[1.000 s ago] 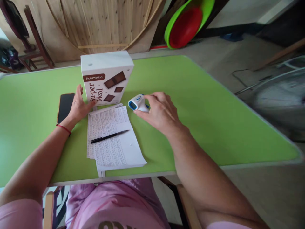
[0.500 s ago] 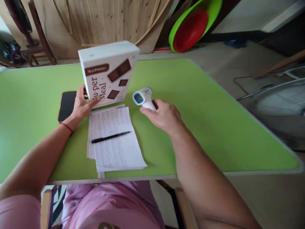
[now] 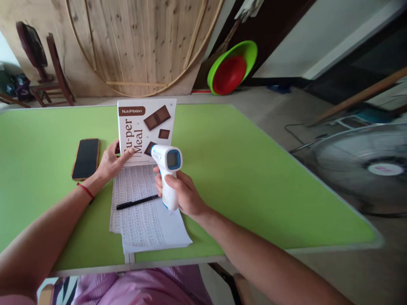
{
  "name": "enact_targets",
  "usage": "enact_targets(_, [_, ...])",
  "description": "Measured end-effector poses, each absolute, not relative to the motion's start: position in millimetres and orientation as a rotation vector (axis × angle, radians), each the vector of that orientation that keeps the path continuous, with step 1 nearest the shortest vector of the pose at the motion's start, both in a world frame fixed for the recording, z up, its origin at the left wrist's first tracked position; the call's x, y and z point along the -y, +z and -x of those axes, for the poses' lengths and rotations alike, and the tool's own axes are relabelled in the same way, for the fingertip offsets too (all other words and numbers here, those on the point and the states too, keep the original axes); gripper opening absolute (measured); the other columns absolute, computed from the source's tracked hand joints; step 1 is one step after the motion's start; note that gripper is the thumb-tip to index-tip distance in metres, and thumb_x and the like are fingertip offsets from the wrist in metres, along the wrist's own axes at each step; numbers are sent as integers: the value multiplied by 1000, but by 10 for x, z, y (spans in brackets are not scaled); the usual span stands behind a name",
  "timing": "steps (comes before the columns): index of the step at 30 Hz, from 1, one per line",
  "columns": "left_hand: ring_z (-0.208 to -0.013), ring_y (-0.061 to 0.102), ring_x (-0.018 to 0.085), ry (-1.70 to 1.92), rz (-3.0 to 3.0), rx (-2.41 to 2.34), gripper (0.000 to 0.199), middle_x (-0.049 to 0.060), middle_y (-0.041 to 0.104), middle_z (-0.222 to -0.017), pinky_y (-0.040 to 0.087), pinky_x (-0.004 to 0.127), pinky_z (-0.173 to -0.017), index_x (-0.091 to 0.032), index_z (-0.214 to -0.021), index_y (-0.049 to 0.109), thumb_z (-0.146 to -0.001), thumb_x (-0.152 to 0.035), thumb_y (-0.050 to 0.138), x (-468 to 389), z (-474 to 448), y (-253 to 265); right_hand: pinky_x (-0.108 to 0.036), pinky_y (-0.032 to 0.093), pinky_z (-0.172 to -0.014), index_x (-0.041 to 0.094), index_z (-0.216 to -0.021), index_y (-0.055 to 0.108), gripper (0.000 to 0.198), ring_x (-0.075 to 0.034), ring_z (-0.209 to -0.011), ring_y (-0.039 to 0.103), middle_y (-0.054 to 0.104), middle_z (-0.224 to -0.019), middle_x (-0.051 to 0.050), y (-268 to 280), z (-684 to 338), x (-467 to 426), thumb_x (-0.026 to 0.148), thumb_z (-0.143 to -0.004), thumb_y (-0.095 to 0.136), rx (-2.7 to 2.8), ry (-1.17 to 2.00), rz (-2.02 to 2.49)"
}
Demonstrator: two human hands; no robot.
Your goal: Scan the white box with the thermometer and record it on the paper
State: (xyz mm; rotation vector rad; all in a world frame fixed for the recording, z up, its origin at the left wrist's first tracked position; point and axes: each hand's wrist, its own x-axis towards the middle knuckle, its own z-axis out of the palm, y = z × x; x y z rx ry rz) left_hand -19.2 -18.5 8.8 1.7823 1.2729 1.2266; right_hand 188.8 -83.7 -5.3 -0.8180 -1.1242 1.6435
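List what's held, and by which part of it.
Right grip: thermometer, by its handle. Left grip: box, by its lower left edge.

Grn tbl (image 3: 270,199) | blk ph (image 3: 85,154), L side | written ppr stack (image 3: 144,224), nr front edge

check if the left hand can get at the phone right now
Probably yes, if it frees its grip: the left hand is holding the white box at its left edge, but the phone lies close beside that hand, with nothing on top and bare green table between.
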Motion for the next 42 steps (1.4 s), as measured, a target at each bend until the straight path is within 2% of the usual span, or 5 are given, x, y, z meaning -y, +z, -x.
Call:
enact_targets(8, [-92,67,24,1155,-1798,-1254,42,8,72,-104,56,37,-79,-18,-102,61,-81,-53,61,177,212,73,-28,37,-53,20,-96,56,33,-10,-57,45,48,-69,3,-150,-1792,734,50,-81,59,1304,1514,868])
enact_targets(16, [-92,67,24,1132,-1819,-1271,43,8,72,-105,56,38,-80,-18,-104,60,-79,-53,64,156,221,45,-28,37,-53,21,-89,55,31,-11,-58,44,47,-66,3,-195,-1782,743,51,-83,57,1338,1367,937])
enact_targets(23, [-91,67,26,1163,-1846,-1244,40,7,72,-102,57,41,-79,-21,-102,62,-79,-54,65,136,232,18,-28,38,-53,21,-89,55,34,-11,-58,45,49,-65,3,-127,-1789,747,54,-80,60,1340,1401,953])
enact_targets(34, [-89,67,27,1154,-1870,-1243,40,5,71,-97,57,41,-76,-22,-98,63,-79,-57,64,147,203,78,-29,39,-54,21,-80,54,36,-10,-58,45,47,-63,4,-109,-1792,732,55,-74,65,1354,1360,1020])
enact_targets(42, [-89,68,27,1151,-1867,-1236,40,5,72,-97,58,38,-74,-23,-98,63,-79,-57,64,141,208,63,-29,39,-54,21,-81,55,38,-10,-58,45,49,-65,3,-85,-1792,733,56,-74,65,1328,1392,1014])
